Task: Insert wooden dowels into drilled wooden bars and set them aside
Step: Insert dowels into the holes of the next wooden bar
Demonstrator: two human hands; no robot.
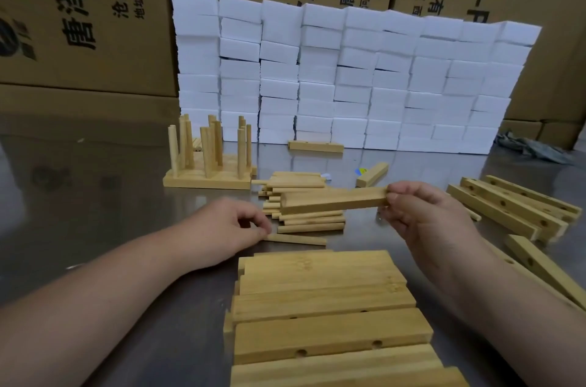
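Note:
My right hand [418, 212] pinches the right end of a wooden bar [333, 200] and holds it level above a loose pile of dowels [304, 218]. My left hand [231, 228] lies on the table, its fingertips pinching the left end of a single dowel [298, 239]. Several bars with upright dowels in them [207, 158] stand grouped at the back left. A stack of drilled bars [323, 317] lies in front of me.
More drilled bars [513, 207] lie at the right, one bar [315, 145] near a wall of white foam blocks [348, 76], a short one [372, 174] beside it. Cardboard boxes [79, 22] stand behind. The steel table [95, 196] is bare at the left.

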